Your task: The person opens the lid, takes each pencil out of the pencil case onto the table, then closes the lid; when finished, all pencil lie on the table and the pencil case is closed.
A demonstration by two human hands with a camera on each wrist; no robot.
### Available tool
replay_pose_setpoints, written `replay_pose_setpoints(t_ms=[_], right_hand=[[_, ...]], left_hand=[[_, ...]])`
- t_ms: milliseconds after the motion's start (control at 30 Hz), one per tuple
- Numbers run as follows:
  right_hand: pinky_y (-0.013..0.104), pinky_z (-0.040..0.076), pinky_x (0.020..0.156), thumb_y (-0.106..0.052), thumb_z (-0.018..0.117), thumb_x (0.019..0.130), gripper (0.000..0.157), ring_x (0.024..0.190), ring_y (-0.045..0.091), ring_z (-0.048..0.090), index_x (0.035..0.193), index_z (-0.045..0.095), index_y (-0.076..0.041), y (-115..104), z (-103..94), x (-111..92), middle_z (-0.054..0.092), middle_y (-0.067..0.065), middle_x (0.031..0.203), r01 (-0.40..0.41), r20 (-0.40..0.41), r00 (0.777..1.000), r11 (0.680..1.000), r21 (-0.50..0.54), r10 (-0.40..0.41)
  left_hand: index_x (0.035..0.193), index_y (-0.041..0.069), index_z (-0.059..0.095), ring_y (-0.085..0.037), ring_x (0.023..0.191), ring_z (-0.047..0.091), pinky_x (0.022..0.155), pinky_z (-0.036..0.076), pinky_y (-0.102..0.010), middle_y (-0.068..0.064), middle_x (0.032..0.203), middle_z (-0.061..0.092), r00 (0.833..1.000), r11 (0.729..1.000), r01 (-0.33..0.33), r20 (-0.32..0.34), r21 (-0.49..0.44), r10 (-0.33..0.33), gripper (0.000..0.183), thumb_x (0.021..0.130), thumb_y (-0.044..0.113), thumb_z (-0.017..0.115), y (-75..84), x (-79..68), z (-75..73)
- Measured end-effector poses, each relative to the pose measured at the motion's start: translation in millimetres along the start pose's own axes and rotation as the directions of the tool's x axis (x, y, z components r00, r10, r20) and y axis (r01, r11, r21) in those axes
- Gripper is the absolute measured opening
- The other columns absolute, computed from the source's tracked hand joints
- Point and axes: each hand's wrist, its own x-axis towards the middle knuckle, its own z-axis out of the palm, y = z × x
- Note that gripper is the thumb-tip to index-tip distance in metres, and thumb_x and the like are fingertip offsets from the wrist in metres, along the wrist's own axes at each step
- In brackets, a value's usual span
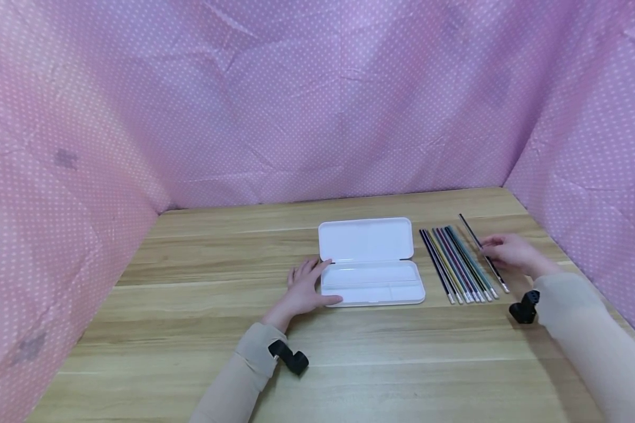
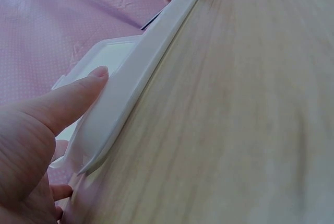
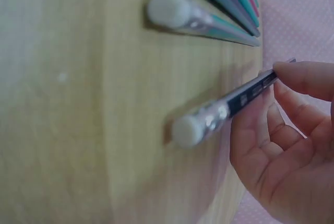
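Observation:
A white pencil case (image 1: pixel 373 283) lies with its lid (image 1: pixel 365 239) folded back, its compartments bare. My left hand (image 1: pixel 306 289) holds the case's left end between thumb and fingers. In the left wrist view the thumb (image 2: pixel 78 96) lies along the front wall of the case (image 2: pixel 133 83). Over at the right, my right hand (image 1: pixel 510 254) pinches a dark pencil (image 1: pixel 472 232) with a white eraser end, between thumb and fingertips. In the right wrist view that pencil (image 3: pixel 237 100) points away, its eraser end close over the table and casting a shadow.
Several pencils (image 1: pixel 457 264) in various colours lie side by side between the case and my right hand, eraser ends toward me. The wooden table (image 1: pixel 190 294) is bordered by a pink dotted cloth (image 1: pixel 317 117) at the back and sides. Each wrist carries a small black camera (image 1: pixel 525 306).

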Motion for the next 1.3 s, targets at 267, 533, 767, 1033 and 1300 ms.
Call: replay_pose_setpoints(t_ms=[267, 533, 767, 1033, 1300], right_hand=[[0.02, 0.053, 0.068, -0.006, 0.051, 0.092, 0.048, 0.078, 0.002, 0.054, 0.127, 0.037, 0.022, -2.3, 4.6, 1.8, 0.059, 0.021, 0.105, -0.014, 0.003, 1.0, 0.997, -0.078, 0.014], [0.021, 0.052, 0.062, -0.004, 0.054, 0.087, 0.042, 0.074, 0.007, 0.054, 0.118, 0.045, 0.022, -4.4, 10.9, 5.0, 0.061, 0.018, 0.094, 0.021, -0.031, 0.999, 0.987, -0.157, -0.026], [0.022, 0.052, 0.059, -0.003, 0.055, 0.088, 0.036, 0.071, 0.008, 0.055, 0.114, 0.048, 0.02, -5.9, 14.2, 7.2, 0.061, 0.014, 0.089, -0.003, -0.053, 0.999, 0.985, -0.171, -0.006], [0.023, 0.053, 0.059, -0.004, 0.056, 0.089, 0.037, 0.071, 0.009, 0.057, 0.115, 0.047, 0.02, -7.0, 14.9, 6.3, 0.061, 0.024, 0.094, -0.017, -0.051, 0.999, 0.986, -0.166, 0.009], [0.023, 0.053, 0.059, -0.005, 0.055, 0.09, 0.037, 0.07, 0.01, 0.056, 0.117, 0.046, 0.019, -5.1, 15.3, 7.8, 0.062, 0.024, 0.097, -0.014, -0.036, 0.999, 0.989, -0.15, 0.008]], left_hand=[[0.147, 0.023, 0.035, -0.033, 0.144, 0.012, 0.113, -0.005, -0.058, -0.012, 0.156, 0.022, 1.0, 1.0, 0.0, 0.006, 0.004, 0.0, 0.085, 0.076, 0.045, 0.076, -0.4, 0.2, -0.4], [0.146, 0.023, 0.036, -0.033, 0.143, 0.013, 0.112, -0.004, -0.059, -0.012, 0.155, 0.023, 1.0, 1.0, -0.008, -0.005, 0.0, 0.008, 0.084, 0.075, 0.044, 0.077, -2.0, 0.6, 0.5], [0.146, 0.022, 0.036, -0.033, 0.143, 0.013, 0.112, -0.004, -0.059, -0.012, 0.155, 0.024, 1.0, 1.0, -0.011, -0.01, 0.0, 0.011, 0.084, 0.075, 0.044, 0.077, -1.2, 0.8, -0.1], [0.146, 0.022, 0.036, -0.033, 0.144, 0.013, 0.112, -0.006, -0.058, -0.011, 0.155, 0.023, 1.0, 1.0, -0.008, -0.002, 0.001, 0.008, 0.085, 0.076, 0.044, 0.077, -0.2, 1.2, -1.3], [0.146, 0.023, 0.035, -0.033, 0.144, 0.012, 0.112, -0.006, -0.059, -0.011, 0.156, 0.022, 1.0, 1.0, -0.008, 0.004, 0.002, 0.008, 0.084, 0.076, 0.045, 0.076, -0.4, 0.8, -2.4]])
